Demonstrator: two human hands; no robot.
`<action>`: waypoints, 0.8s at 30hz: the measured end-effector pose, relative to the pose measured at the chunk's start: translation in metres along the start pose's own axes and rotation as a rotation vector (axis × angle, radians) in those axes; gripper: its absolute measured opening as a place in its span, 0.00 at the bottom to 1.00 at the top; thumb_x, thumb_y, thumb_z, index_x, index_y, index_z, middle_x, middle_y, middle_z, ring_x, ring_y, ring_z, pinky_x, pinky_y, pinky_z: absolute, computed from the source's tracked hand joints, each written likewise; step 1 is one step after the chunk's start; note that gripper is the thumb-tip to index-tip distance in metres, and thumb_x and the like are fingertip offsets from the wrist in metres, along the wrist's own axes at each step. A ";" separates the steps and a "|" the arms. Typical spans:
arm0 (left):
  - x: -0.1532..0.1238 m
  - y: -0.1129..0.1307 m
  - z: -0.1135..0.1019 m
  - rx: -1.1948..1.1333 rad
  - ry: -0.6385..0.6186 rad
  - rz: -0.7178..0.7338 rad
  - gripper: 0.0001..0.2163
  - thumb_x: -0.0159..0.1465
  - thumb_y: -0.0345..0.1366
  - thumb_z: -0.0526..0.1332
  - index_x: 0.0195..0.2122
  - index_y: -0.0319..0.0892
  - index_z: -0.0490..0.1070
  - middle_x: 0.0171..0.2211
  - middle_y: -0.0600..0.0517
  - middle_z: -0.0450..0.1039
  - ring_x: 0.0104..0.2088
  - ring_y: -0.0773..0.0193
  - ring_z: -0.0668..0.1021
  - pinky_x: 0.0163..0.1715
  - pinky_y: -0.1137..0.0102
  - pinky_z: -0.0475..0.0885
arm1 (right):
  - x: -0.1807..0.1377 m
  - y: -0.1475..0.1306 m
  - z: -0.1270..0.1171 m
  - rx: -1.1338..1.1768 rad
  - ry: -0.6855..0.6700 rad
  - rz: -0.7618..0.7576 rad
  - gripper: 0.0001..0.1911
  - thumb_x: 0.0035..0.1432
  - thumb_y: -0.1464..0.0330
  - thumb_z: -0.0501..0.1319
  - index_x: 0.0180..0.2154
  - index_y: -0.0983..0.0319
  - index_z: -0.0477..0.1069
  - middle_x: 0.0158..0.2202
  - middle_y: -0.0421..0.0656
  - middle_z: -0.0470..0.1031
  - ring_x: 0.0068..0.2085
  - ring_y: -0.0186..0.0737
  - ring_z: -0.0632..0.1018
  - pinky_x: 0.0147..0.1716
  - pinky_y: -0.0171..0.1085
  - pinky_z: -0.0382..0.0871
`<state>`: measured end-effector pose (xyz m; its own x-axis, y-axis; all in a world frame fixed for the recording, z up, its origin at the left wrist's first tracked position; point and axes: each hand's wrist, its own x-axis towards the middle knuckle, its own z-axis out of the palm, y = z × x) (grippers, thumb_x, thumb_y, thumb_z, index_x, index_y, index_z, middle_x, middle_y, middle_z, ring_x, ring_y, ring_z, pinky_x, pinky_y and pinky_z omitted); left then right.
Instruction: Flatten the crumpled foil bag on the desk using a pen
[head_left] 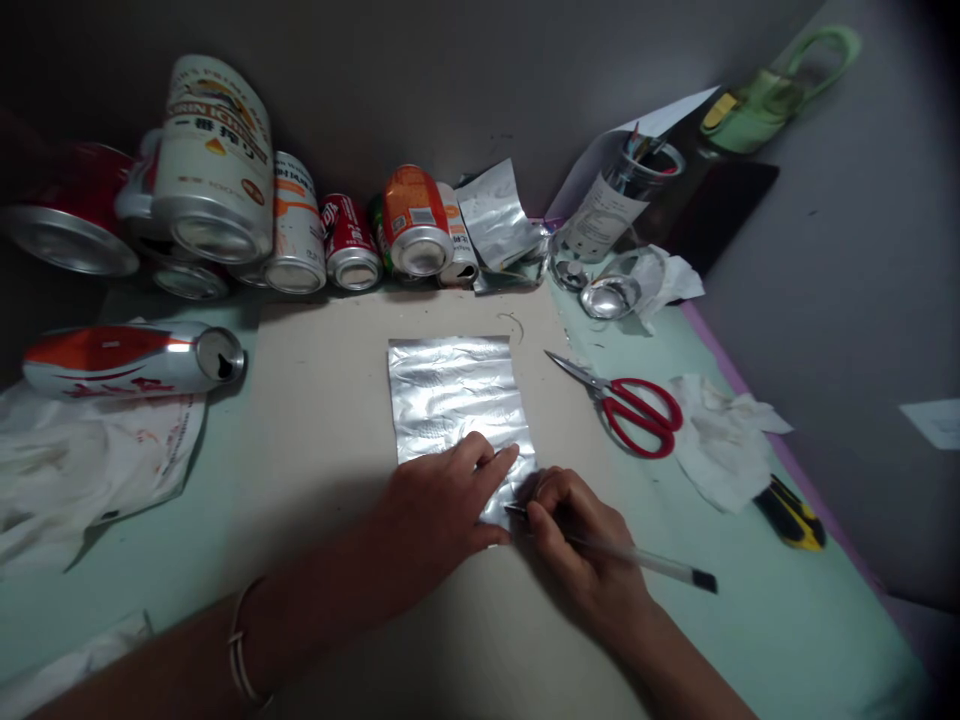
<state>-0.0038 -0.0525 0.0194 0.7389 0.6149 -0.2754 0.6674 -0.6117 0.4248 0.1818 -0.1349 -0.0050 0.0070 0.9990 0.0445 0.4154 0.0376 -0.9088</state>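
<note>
A wrinkled silver metal sheet (454, 395) lies on the beige board (315, 420) in the middle. My left hand (446, 505) rests on its lower part with fingers spread, pressing it down and hiding some of it. In my right hand (581, 530) is a clear pen (652, 563) with a black end cap, gripped near the tip. The pen's tip touches or hovers just over the sheet's lower right area; I cannot tell which. Red-handled scissors (641, 415) lie to the right of the sheet, blades apart from it.
Drink cans, among them an orange can (415, 215) and a large white can (214, 150), line the back. A can (135, 360) lies at left on plastic. Crumpled tissue (724, 440) and a utility knife (791, 513) sit at right, a pen holder (611, 200) behind.
</note>
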 end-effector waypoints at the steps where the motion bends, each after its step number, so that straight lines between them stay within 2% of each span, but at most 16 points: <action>1: 0.000 0.000 0.000 0.000 0.004 0.001 0.38 0.63 0.44 0.76 0.70 0.49 0.60 0.57 0.48 0.73 0.45 0.52 0.83 0.38 0.60 0.80 | 0.000 0.000 0.000 0.011 0.007 0.002 0.12 0.72 0.68 0.57 0.33 0.56 0.61 0.28 0.36 0.67 0.27 0.37 0.67 0.26 0.35 0.61; 9: -0.002 -0.003 0.005 0.012 0.094 0.034 0.38 0.61 0.44 0.77 0.69 0.48 0.61 0.55 0.49 0.73 0.42 0.54 0.83 0.36 0.62 0.79 | 0.000 -0.001 0.000 0.004 0.010 0.005 0.12 0.72 0.68 0.57 0.32 0.56 0.61 0.28 0.36 0.66 0.27 0.36 0.66 0.25 0.35 0.61; 20: -0.003 -0.002 0.003 0.022 0.089 0.030 0.38 0.61 0.44 0.77 0.68 0.48 0.62 0.55 0.48 0.74 0.42 0.53 0.83 0.35 0.62 0.78 | 0.001 -0.001 -0.002 0.083 0.014 0.014 0.13 0.71 0.69 0.59 0.32 0.57 0.62 0.27 0.36 0.65 0.27 0.36 0.65 0.25 0.36 0.59; 24: -0.003 -0.002 0.004 0.014 0.080 0.024 0.38 0.61 0.44 0.77 0.69 0.48 0.62 0.55 0.48 0.74 0.42 0.52 0.83 0.37 0.60 0.79 | 0.003 0.000 -0.005 0.212 0.106 0.068 0.13 0.73 0.66 0.59 0.32 0.57 0.64 0.28 0.36 0.66 0.29 0.37 0.67 0.29 0.36 0.61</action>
<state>-0.0073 -0.0550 0.0157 0.7453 0.6375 -0.1952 0.6511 -0.6331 0.4186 0.1864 -0.1323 -0.0028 0.1281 0.9917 0.0128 0.2105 -0.0146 -0.9775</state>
